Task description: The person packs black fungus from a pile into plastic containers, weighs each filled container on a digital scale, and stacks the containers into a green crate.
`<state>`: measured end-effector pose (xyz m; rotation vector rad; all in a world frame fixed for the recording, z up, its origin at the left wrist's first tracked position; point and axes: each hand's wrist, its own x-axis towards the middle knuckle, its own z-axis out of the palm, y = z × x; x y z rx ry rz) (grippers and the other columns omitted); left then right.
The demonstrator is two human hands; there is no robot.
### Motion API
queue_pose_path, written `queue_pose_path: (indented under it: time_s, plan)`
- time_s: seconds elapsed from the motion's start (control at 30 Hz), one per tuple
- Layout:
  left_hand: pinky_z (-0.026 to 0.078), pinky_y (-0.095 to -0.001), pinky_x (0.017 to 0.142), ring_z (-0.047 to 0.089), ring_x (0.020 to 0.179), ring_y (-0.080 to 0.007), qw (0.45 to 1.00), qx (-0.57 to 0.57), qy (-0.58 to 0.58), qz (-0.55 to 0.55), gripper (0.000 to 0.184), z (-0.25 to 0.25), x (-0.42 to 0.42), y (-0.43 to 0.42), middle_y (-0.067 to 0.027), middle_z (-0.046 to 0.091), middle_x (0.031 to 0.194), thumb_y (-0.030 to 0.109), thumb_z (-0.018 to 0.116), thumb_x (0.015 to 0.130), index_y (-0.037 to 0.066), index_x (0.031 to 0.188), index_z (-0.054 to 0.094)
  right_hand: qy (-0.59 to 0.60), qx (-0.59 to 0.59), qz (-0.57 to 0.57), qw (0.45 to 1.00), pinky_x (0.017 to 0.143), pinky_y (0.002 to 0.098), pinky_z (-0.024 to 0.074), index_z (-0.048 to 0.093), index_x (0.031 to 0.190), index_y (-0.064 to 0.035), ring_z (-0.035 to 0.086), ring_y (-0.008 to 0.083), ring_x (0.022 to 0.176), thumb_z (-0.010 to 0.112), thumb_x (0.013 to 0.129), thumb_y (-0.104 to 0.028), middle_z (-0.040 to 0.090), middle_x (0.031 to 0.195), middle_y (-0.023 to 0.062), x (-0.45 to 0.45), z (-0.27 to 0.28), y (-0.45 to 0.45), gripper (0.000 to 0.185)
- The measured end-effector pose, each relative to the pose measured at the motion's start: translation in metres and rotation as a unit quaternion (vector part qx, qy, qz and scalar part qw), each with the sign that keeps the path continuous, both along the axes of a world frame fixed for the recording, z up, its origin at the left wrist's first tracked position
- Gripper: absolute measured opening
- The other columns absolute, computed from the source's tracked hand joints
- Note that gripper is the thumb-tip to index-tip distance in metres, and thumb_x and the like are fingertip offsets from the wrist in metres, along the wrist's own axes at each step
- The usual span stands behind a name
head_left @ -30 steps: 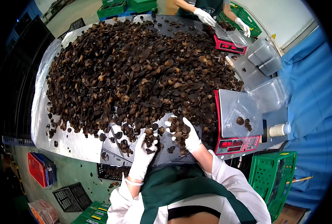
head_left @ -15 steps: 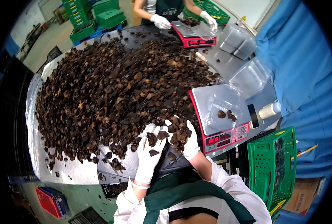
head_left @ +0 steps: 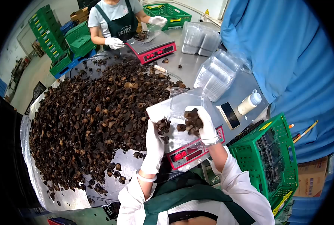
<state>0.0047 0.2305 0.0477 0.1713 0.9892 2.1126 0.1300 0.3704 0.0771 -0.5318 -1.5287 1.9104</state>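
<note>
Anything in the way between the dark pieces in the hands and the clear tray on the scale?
Nothing visible. The right hand holds dark pieces over the scale, the left hand has more alongside, and no object shows between them and the clear tray.

A mound of wood ear mushrooms [head_left: 95, 116] is blocking the left and middle of the tabletop [head_left: 128, 163]. Toward the right edge, clear trays [head_left: 217, 75], a smartphone [head_left: 230, 115] and a bottle [head_left: 248, 103] are obstructing reach. Bare surface is leaving passage between the trays and a pale-handled tool [head_left: 160, 68], and along the near edge left of the nearer scale [head_left: 191, 150].
</note>
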Motion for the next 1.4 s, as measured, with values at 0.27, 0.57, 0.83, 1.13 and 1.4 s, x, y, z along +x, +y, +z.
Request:
queue_pose_path:
  time_s: [0.27,0.57,0.83,1.13,1.4]
  plan:
    - [0.031,-0.0456,0.108,0.048,0.123,-0.0278,0.979,-0.063,0.182,0.069,0.053,-0.012,0.026,0.008,-0.0164,0.058,0.120,0.048,0.032,0.100,0.002,0.114,0.055,-0.007,0.087,0.020,0.996,0.096,0.0344,0.0443,0.057,0.110,0.0038,0.059,0.0203,0.104,0.035,0.102,-0.031,0.062,0.104,0.0117,0.018,-0.017,0.027,0.042]
    - [0.041,-0.0406,0.096,0.055,0.109,-0.0218,0.946,-0.193,0.144,0.217,0.050,-0.039,0.036,-0.102,-0.0118,0.060,0.116,0.045,0.034,0.101,0.002,0.113,0.057,-0.172,0.449,0.010,0.877,0.082,0.0343,0.0471,0.066,0.097,-0.0056,0.059,0.0255,0.089,0.069,0.080,-0.017,0.062,0.091,0.0093,0.037,-0.003,0.035,0.021]
    - [0.040,-0.0363,0.093,0.056,0.105,-0.0200,0.913,-0.279,0.041,0.297,0.045,-0.076,0.067,-0.215,-0.0097,0.060,0.111,0.044,0.042,0.098,0.004,0.114,0.056,-0.187,0.519,-0.011,0.834,0.093,0.0424,0.0423,0.067,0.087,-0.0083,0.056,0.0318,0.103,0.069,0.075,-0.016,0.066,0.094,0.0066,0.035,-0.022,0.032,0.014]
    - [0.039,-0.0336,0.092,0.056,0.104,-0.0160,0.931,-0.246,0.019,0.270,0.041,-0.077,0.059,-0.257,-0.0050,0.062,0.108,0.044,0.044,0.097,0.008,0.113,0.058,-0.258,0.653,0.015,0.712,0.098,0.0453,0.0382,0.064,0.080,-0.0096,0.050,0.0355,0.117,0.070,0.072,-0.021,0.061,0.113,0.0109,0.020,-0.017,-0.003,0.015]
    - [0.046,-0.0272,0.083,0.060,0.094,-0.0139,0.950,-0.261,0.029,0.169,0.036,-0.076,0.052,-0.282,-0.0079,0.066,0.102,0.031,0.046,0.098,0.001,0.114,0.060,-0.202,0.488,-0.060,0.847,0.094,0.0360,0.0446,0.062,0.080,-0.0052,0.060,0.0282,0.101,0.065,0.074,0.000,0.066,0.103,0.0127,0.020,-0.005,-0.006,0.009]
